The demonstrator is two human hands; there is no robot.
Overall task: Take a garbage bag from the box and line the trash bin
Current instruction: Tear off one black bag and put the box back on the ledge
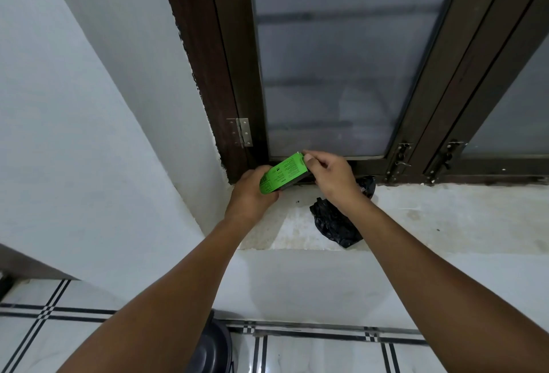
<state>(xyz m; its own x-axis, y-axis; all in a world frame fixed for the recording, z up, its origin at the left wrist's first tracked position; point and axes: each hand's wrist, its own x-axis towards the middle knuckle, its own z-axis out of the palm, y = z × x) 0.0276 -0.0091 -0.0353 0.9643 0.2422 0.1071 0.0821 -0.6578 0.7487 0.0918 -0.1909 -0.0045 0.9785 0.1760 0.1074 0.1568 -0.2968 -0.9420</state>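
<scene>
A bright green garbage bag box [283, 172] is held tilted above the left end of the windowsill. My left hand [252, 194] grips its lower end from below. My right hand [329, 176] pinches the box's upper end flap with thumb and fingers. A crumpled black garbage bag [334, 225] lies on the sill under my right wrist, partly hidden by it. The dark grey trash bin [212, 349] stands on the floor below, mostly hidden by my left forearm.
The concrete windowsill [445, 218] runs to the right below a brown-framed frosted window [341, 75]. White walls close in on the left. A white tiled floor with black lines [326, 355] lies below.
</scene>
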